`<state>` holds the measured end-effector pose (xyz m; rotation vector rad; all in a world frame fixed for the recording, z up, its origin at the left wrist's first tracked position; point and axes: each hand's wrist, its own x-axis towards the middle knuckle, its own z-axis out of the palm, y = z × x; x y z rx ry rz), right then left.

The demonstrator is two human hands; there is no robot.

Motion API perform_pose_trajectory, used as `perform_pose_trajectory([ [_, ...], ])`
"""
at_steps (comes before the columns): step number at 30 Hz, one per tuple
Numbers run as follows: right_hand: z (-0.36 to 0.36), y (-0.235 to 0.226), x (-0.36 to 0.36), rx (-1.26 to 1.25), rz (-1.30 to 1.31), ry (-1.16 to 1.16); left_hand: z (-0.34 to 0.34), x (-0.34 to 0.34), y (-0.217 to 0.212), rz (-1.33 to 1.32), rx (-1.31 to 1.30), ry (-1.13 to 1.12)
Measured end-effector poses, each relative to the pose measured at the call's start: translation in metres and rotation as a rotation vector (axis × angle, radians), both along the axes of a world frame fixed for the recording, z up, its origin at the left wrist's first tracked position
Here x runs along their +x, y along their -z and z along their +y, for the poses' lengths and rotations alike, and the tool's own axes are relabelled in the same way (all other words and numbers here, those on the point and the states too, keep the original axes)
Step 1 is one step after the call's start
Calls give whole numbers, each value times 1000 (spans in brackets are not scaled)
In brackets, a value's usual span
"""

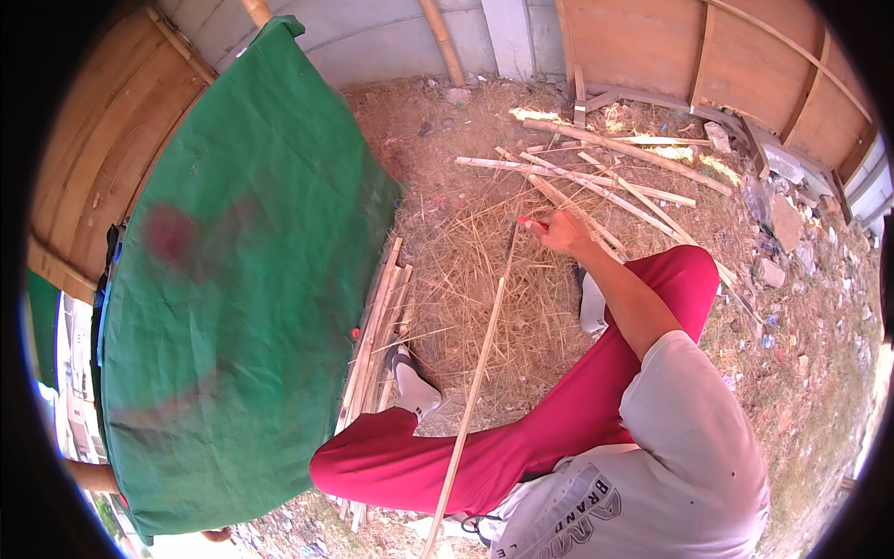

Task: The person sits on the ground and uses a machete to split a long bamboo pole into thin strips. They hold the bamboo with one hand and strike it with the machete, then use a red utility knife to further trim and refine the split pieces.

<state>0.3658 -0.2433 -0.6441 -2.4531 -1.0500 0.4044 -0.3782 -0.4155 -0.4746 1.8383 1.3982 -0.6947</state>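
Note:
My right hand (564,231) reaches forward over my raised knee in red trousers (596,391) and is closed around a small red-handled tool (533,224). The tool meets the far end of a long thin bamboo strip (480,373). That strip runs from the hand down across my legs to the lower edge of the picture. Dry bamboo shavings (466,270) cover the ground under the strip. My left hand is not visible anywhere. My white shoes (413,384) rest on the shavings.
A large green tarp (242,279) hangs at the left, with a bundle of bamboo slats (374,335) lying along its lower edge. Several split bamboo strips (605,177) lie ahead. Plywood panels (745,65) stand behind them, and rubble (782,224) lies at the right.

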Motion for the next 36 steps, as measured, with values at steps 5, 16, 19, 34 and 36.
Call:
perform_pose_trajectory([
  [5, -10, 33, 57, 99, -1, 501, -1, -11, -13, -158, 43, 85],
  [16, 16, -50, -48, 203, 155, 85, 31, 111, -29, 58, 685, -40],
  [19, 8, -100, -90, 325, 644, 71, 39, 117, 11, -96, 743, -40],
  [34, 14, -150, -70, 762, 1234, 217, 210, 350, 18, -301, 1365, 503],
  [36, 12, -149, -59, 899, 1294, 336, 218, 373, 9, -417, 1196, 449],
])
